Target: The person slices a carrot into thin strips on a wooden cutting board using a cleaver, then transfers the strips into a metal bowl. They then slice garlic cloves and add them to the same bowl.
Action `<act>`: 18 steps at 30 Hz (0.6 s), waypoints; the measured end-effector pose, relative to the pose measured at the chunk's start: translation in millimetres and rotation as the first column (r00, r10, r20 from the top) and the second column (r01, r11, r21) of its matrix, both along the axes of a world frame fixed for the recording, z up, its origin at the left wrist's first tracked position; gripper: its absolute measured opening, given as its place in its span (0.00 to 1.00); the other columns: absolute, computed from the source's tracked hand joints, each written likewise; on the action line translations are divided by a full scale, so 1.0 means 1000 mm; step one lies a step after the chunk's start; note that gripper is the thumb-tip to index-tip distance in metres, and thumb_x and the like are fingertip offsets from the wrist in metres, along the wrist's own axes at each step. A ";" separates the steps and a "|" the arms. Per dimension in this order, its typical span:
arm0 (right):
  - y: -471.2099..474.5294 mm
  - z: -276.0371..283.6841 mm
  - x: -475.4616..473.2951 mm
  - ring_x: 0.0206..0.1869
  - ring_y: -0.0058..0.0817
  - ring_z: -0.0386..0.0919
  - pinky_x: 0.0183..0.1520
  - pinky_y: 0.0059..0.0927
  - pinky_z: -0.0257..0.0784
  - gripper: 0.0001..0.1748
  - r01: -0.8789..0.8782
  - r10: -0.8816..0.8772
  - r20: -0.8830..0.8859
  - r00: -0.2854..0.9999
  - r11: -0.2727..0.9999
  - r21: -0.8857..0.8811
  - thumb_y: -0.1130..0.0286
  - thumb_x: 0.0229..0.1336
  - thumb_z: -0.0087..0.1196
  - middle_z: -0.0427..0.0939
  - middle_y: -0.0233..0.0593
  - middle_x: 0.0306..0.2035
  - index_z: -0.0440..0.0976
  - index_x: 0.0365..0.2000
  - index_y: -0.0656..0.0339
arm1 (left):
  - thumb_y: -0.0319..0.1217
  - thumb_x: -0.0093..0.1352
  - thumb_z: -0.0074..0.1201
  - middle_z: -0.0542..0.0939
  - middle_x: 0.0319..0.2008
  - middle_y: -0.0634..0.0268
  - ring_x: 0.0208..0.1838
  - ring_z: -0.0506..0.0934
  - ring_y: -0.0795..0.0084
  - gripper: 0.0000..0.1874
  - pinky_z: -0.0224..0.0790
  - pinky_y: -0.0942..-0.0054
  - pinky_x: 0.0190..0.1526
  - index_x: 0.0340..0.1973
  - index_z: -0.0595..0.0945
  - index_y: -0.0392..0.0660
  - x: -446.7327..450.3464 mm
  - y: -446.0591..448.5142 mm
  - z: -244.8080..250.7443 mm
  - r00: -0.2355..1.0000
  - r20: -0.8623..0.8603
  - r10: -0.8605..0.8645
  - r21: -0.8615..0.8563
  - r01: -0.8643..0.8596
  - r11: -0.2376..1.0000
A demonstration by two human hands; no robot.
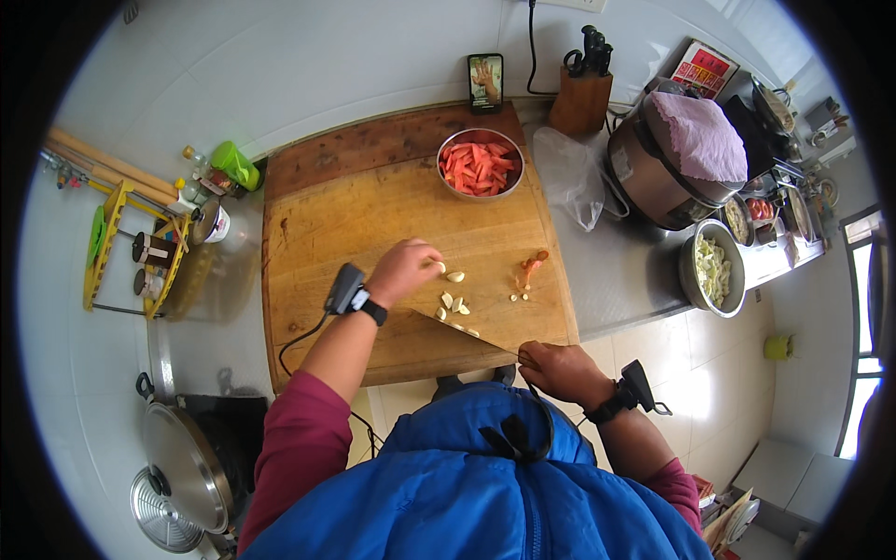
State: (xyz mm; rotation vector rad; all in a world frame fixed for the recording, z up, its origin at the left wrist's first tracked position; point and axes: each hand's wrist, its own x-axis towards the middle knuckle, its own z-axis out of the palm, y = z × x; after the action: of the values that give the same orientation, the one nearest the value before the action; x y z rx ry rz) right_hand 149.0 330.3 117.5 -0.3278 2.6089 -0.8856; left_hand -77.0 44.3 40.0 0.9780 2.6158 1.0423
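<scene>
On the wooden cutting board [336, 224], my left hand [406, 268] pinches a peeled garlic clove [439, 267] at its fingertips. Another garlic clove [456, 277] lies just to the right of those fingers. My right hand [563, 369] grips a knife [490, 341] by its handle at the board's near right edge. The blade, seen nearly edge-on, points left over the board. Several more garlic cloves [457, 304] lie beyond the blade and against it. Small trimmings [519, 297] and reddish scraps [532, 266] rest farther right.
A metal bowl [521, 168] of cut tomato stands at the board's far right. Beyond are a propped phone [485, 84], a knife block [581, 101], a plastic bag [570, 175] and a rice cooker [640, 164]. A bowl [689, 280] holds chopped cabbage. A lidded pan [185, 462] sits left.
</scene>
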 end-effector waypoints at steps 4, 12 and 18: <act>0.006 0.001 -0.003 0.39 0.52 0.84 0.43 0.51 0.80 0.14 0.002 -0.002 -0.005 1.000 1.000 0.017 0.58 0.66 0.56 0.84 0.47 0.36 0.74 0.45 0.56 | 0.35 0.64 0.67 0.84 0.40 0.63 0.47 0.80 0.56 0.07 0.73 0.58 0.53 0.34 0.88 0.47 -0.003 0.038 -0.004 0.970 -0.076 -0.233 -0.187 0.215 0.958; 0.013 0.003 -0.011 0.40 0.51 0.84 0.43 0.51 0.80 0.13 0.054 -0.051 -0.063 0.997 0.997 0.046 0.59 0.67 0.56 0.84 0.46 0.36 0.75 0.44 0.56 | 0.32 0.68 0.64 0.84 0.40 0.59 0.44 0.82 0.58 0.08 0.75 0.63 0.47 0.41 0.88 0.43 -0.018 -0.006 0.025 0.999 -0.009 -0.051 -0.073 0.050 0.996; 0.008 0.002 -0.027 0.40 0.53 0.83 0.43 0.51 0.78 0.13 0.171 -0.171 -0.018 0.985 0.985 0.019 0.58 0.68 0.55 0.84 0.49 0.35 0.73 0.41 0.58 | 0.30 0.68 0.64 0.83 0.39 0.51 0.42 0.83 0.52 0.11 0.77 0.59 0.44 0.43 0.83 0.38 0.063 -0.059 0.013 0.964 0.220 0.150 -0.056 -0.141 0.988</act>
State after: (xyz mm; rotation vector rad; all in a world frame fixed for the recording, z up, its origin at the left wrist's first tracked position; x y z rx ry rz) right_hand 121.8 338.5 119.3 -0.1066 2.6902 -0.9138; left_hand -13.8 -14.5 52.7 0.6261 2.5405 1.0600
